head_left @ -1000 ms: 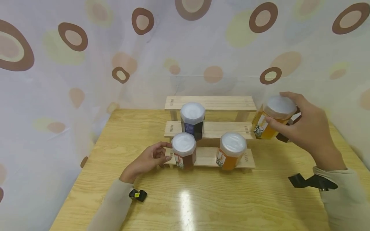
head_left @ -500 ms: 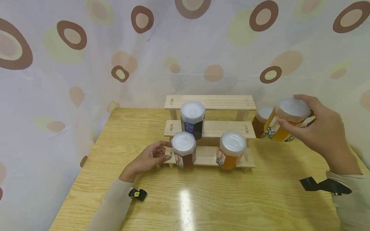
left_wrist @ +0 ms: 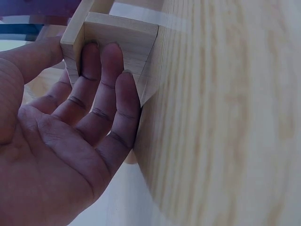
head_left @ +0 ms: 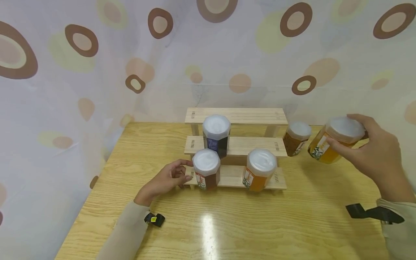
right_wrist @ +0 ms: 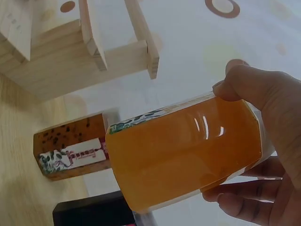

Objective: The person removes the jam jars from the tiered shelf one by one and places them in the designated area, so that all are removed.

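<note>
The right hand (head_left: 378, 155) grips the amber jar (right_wrist: 186, 153) between thumb and fingers. The left hand (head_left: 166, 178) holds the rack (head_left: 248, 143).

Jars overlap, arms and desk run out of frame, and print is too small to read.
In the head view the desk (head_left: 182, 234) and left sleeve (head_left: 121, 231) are cut by the bottom edge, the right sleeve (head_left: 401, 234) by the corner. At the left end of the rack (head_left: 253, 115), the red-brown jar (head_left: 207, 166) hides part of the dark jar's (head_left: 216, 131) base. Toward the desk's far right corner, the amber jar (head_left: 339, 133) conceals some fingers of the right hand (head_left: 378, 151). From the right wrist, it covers the ends of the speckled jar (right_wrist: 73, 148) and a cropped black object (right_wrist: 89, 211). Beyond the left hand (left_wrist: 66, 136), itself cropped, a blurred purple shape (left_wrist: 40, 8) is probably a jar.
</note>
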A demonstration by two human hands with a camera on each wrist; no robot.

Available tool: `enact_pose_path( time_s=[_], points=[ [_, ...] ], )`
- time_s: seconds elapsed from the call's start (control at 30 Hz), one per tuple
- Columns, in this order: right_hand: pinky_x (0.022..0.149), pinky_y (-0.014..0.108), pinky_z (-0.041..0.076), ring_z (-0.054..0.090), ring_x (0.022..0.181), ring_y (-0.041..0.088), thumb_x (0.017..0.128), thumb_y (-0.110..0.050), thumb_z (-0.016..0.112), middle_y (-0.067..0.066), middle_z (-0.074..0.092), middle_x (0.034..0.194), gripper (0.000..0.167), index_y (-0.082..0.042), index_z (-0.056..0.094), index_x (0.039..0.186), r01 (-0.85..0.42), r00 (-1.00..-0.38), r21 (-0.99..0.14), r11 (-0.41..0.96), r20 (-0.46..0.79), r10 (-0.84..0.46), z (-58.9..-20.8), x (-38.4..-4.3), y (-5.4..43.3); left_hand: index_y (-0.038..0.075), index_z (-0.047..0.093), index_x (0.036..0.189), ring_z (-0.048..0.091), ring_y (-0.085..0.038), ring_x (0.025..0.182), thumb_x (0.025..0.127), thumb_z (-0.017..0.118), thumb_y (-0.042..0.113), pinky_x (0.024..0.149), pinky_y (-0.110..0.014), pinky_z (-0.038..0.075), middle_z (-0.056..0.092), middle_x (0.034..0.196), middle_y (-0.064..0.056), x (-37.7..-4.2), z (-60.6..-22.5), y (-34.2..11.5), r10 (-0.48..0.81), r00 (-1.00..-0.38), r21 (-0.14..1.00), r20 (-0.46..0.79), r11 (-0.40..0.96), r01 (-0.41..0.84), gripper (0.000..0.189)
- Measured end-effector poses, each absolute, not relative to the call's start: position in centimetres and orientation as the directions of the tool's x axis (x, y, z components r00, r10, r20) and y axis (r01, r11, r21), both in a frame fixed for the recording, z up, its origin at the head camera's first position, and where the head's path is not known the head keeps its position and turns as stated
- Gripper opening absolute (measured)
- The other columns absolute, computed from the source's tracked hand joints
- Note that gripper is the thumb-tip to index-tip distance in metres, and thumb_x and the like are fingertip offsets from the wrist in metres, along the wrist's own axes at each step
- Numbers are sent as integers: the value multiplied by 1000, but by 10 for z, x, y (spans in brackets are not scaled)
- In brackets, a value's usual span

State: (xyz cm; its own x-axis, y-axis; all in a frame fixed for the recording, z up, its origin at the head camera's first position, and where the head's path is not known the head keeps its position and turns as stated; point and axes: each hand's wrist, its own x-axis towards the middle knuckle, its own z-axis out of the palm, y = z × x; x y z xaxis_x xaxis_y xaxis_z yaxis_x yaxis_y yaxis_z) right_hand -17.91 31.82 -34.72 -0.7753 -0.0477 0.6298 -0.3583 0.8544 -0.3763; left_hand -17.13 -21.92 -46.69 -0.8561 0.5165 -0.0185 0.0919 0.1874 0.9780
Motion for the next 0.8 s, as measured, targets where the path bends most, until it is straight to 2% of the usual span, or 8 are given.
enact_pose_path(
  time_s=[0.07,0.13,0.23,0.37,0.8],
  points=[
    [61,5,27,45,82,-11,72,-22,92,34,65,108,78,3,59,138,-333,-790,-390,858,613,-28,-351,-179,322,-2,51,142,63,-24,76,100,65,0,67,-35,60,59,89,-10,-171,-467,-219,517,-856,978,-20,189,92,44],
    [61,5,27,55,82,8,73,-22,92,35,65,110,78,3,58,139,-316,-798,-392,864,602,-19,-355,-179,324,-2,51,142,63,-24,76,100,65,0,67,-35,60,60,88,-10,-171,-467,-219,516,-856,977,-20,190,92,44],
    [60,5,25,56,81,43,74,-22,91,36,63,112,79,5,56,140,-289,-813,-397,871,582,-4,-358,-178,328,-2,51,142,63,-24,76,100,65,0,67,-35,60,60,88,-11,-171,-467,-219,516,-856,978,-17,189,94,44],
    [57,5,24,58,86,50,77,-23,90,36,61,113,80,5,53,142,-246,-842,-416,876,539,20,-362,-175,331,-2,51,142,63,-25,74,100,65,-1,66,-34,60,60,88,-11,-171,-468,-219,519,-855,978,-8,181,101,44],
    [54,5,24,57,91,54,82,-24,87,38,57,118,80,6,48,145,-156,-892,-460,874,447,76,-376,-169,344,-3,50,142,62,-23,74,100,64,0,65,-34,60,60,88,-10,-172,-469,-219,521,-853,978,-5,181,105,45]
  ],
)
